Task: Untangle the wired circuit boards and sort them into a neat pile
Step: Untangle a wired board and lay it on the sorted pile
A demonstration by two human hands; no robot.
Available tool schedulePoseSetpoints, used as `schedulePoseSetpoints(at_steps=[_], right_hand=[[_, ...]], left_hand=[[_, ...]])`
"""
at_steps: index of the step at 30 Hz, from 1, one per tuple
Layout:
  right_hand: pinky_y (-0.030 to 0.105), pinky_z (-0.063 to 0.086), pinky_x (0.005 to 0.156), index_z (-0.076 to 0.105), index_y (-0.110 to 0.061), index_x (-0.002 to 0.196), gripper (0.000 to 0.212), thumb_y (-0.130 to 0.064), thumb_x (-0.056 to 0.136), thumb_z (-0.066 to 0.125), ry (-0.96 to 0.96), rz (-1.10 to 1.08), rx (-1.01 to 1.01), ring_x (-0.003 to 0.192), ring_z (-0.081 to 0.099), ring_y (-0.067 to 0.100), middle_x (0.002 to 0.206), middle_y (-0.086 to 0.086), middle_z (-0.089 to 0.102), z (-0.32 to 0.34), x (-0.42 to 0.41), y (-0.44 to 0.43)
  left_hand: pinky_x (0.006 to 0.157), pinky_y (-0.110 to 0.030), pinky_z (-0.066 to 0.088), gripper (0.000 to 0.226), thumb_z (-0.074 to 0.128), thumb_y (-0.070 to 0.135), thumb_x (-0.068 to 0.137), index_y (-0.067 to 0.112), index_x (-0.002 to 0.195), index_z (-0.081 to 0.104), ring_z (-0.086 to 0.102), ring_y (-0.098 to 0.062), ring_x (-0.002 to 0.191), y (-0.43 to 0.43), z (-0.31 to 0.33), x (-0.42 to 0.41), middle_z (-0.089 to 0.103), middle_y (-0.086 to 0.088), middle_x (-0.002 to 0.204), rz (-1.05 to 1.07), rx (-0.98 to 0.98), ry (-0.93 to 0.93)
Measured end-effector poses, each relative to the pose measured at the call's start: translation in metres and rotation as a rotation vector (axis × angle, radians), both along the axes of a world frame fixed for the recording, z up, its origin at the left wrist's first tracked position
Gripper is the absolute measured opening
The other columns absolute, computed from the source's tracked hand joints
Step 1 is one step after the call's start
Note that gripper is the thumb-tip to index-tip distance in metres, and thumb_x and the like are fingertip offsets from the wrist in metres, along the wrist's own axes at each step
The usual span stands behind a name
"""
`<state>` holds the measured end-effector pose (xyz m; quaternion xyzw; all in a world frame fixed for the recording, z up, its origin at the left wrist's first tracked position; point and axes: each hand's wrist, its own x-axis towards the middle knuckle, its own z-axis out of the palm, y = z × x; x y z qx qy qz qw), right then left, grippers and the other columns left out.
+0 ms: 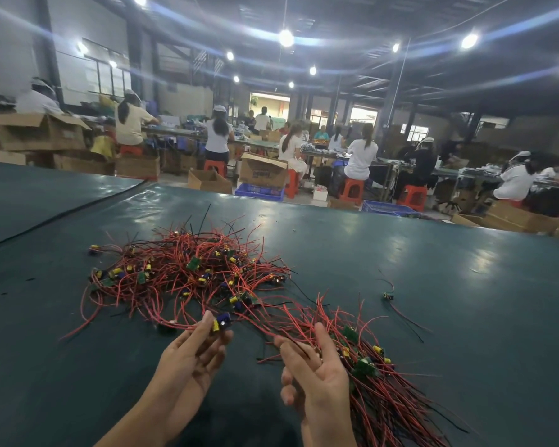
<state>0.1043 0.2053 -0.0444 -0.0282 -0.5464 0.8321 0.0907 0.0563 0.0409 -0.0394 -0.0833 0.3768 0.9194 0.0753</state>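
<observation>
Nearest, the person's left hand (188, 356) pinched a small blue-and-yellow wired circuit board (220, 324) in its fingers (204, 325). The right hand (313, 382) held its thin red wire (268, 333) between thumb and forefinger. A sorted bundle of red-wired green boards (384, 391) lay just right of that hand, and the tangled heap of wired boards (191, 272) sat farther back on the dark green tabletop (433, 253).

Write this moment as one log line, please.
stage: untangling | left hand: pinches one board | right hand: touches wires, grip unclear | tangled heap: beyond hands | sorted pile: beside right hand
</observation>
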Motion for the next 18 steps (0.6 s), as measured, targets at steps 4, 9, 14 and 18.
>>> schedulePoseSetpoints(at_steps=[4,9,14,18], right_hand=[[0.02,0.039,0.04,0.037,-0.017,0.142,0.098,-0.034,0.057,0.083,-0.046,0.136,0.206,0.043,0.049,0.009,0.074,0.011,0.068,-0.002,0.004,-0.011],[0.017,0.046,0.053,0.063,-0.028,0.117,0.053,-0.032,0.065,0.073,0.002,0.043,0.246,0.051,0.057,0.009,0.058,0.005,0.062,-0.003,0.004,-0.022],[0.017,0.042,0.049,0.079,-0.027,0.088,0.029,-0.043,0.071,0.063,-0.007,-0.082,0.249,0.044,0.05,0.007,0.045,0.001,0.053,0.0,0.003,-0.019],[0.016,0.044,0.051,0.078,-0.038,0.076,0.026,-0.053,0.071,0.058,-0.038,-0.076,0.295,0.045,0.053,0.006,0.045,0.001,0.057,0.002,0.005,-0.019]], left_hand=[[0.049,-0.018,0.055,0.02,0.066,0.021,0.073,0.004,0.085,0.063,0.069,-0.014,0.057,0.002,0.002,0.001,0.067,-0.014,0.078,-0.059,0.005,0.022],[0.049,-0.025,0.054,0.012,0.073,0.018,0.066,0.01,0.065,0.065,0.058,-0.017,0.048,0.017,-0.002,0.008,0.061,-0.011,0.061,-0.264,-0.169,0.026],[0.049,-0.025,0.048,0.016,0.072,0.017,0.07,0.013,0.055,0.066,0.058,-0.018,0.05,0.017,-0.004,0.01,0.056,-0.011,0.058,-0.335,-0.238,0.077],[0.047,-0.026,0.048,0.016,0.075,0.026,0.064,0.012,0.063,0.069,0.059,-0.02,0.051,0.017,-0.005,0.011,0.062,-0.014,0.064,-0.344,-0.295,0.077]])
